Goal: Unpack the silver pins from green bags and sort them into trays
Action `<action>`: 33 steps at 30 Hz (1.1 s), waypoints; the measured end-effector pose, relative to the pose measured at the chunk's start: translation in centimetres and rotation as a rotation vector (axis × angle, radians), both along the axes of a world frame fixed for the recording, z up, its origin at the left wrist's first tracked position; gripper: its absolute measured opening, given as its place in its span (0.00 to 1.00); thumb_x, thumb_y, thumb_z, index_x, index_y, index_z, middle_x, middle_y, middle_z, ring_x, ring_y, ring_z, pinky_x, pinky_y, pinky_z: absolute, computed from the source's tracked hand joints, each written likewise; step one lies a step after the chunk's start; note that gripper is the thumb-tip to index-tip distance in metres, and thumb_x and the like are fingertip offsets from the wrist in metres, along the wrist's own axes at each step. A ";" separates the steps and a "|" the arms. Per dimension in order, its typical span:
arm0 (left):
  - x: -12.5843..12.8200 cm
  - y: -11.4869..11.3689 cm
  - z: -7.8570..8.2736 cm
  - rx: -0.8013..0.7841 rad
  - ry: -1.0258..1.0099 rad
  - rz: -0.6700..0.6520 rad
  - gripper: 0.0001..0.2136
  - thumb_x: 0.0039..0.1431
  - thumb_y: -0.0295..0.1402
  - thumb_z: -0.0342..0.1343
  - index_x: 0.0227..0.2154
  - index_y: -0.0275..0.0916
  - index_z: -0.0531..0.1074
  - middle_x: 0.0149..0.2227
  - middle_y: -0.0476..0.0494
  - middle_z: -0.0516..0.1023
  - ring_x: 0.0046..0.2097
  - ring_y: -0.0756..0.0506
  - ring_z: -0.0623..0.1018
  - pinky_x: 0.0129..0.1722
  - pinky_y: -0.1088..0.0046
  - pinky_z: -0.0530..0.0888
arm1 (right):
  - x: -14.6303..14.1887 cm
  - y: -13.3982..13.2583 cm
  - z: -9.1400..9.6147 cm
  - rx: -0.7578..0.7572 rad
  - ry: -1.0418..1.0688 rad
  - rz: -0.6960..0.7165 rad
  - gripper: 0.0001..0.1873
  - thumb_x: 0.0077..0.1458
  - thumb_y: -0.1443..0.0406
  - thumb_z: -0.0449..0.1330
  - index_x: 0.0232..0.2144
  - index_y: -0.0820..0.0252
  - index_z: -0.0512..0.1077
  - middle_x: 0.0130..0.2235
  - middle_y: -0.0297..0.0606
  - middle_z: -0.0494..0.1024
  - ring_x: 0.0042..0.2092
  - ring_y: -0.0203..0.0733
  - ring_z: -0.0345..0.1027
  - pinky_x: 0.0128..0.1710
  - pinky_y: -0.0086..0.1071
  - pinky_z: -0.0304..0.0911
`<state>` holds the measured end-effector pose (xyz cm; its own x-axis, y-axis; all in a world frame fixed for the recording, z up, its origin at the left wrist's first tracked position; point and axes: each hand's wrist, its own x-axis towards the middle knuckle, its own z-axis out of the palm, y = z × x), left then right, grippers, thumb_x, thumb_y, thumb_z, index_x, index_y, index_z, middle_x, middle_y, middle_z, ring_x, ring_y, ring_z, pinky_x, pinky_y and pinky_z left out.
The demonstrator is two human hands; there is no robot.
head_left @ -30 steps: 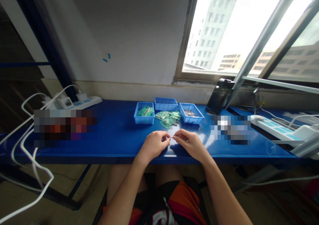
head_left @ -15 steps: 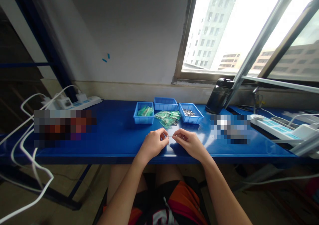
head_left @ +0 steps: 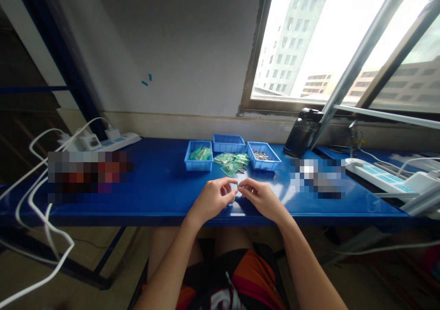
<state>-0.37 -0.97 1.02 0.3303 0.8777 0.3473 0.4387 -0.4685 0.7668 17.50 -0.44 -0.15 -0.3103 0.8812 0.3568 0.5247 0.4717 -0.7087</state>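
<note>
In front of me, just above the blue table [head_left: 154, 186], my left hand [head_left: 215, 199] and my right hand [head_left: 258, 194] meet fingertip to fingertip. Between them shows a bit of a small thin metal piece [head_left: 238, 186], mostly covered by the fingers. My right thumb and fingers pinch it. The left thumb and index finger close around its other end in a wide ring. Just beyond the hands lies a pile of small green-and-clear plastic packets [head_left: 232, 162].
A blue bin [head_left: 198, 165] with green packets stands left of the pile, another blue bin [head_left: 264, 164] with small metal parts to its right. A third blue bin [head_left: 228, 148] is behind. Farther right are a black bottle [head_left: 302, 133] and a power strip [head_left: 381, 177]; white cables [head_left: 37, 209] hang left.
My left fingertips have slid right along the thin metal piece, up to my right fingertips, and the left finger ring has widened. Less of the piece shows. My right hand is nearly still.
</note>
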 end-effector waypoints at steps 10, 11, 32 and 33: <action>-0.1 -0.1 -0.1 -0.024 -0.034 -0.112 0.16 0.54 0.33 0.54 0.47 0.41 0.73 0.32 0.48 0.77 0.29 0.51 0.71 0.31 0.77 0.68 | -0.1 -0.1 0.1 -0.010 -0.028 0.029 0.10 0.57 0.61 0.53 0.28 0.61 0.68 0.23 0.31 0.69 0.26 0.34 0.61 0.26 0.25 0.54; -0.1 -0.1 -0.1 -0.022 -0.036 -0.113 0.16 0.54 0.33 0.54 0.46 0.41 0.74 0.32 0.48 0.77 0.29 0.51 0.71 0.31 0.77 0.68 | -0.1 -0.1 0.1 -0.009 -0.031 0.028 0.10 0.57 0.61 0.53 0.28 0.61 0.68 0.23 0.31 0.69 0.26 0.34 0.61 0.26 0.25 0.54; -0.6 1.1 -1.0 0.037 0.233 0.151 0.10 0.55 0.36 0.50 0.34 0.42 0.75 0.28 0.47 0.77 0.31 0.46 0.74 0.30 0.74 0.64 | 0.0 1.4 2.3 0.128 -0.264 0.012 0.09 0.58 0.62 0.52 0.32 0.59 0.70 0.27 0.34 0.74 0.27 0.35 0.66 0.27 0.25 0.58; -0.6 1.1 -1.1 0.025 0.217 0.160 0.10 0.55 0.36 0.50 0.35 0.42 0.74 0.28 0.47 0.77 0.31 0.46 0.74 0.30 0.74 0.64 | 0.2 2.3 2.9 0.159 -0.297 -0.004 0.09 0.57 0.62 0.52 0.32 0.59 0.70 0.27 0.34 0.75 0.27 0.35 0.66 0.27 0.25 0.57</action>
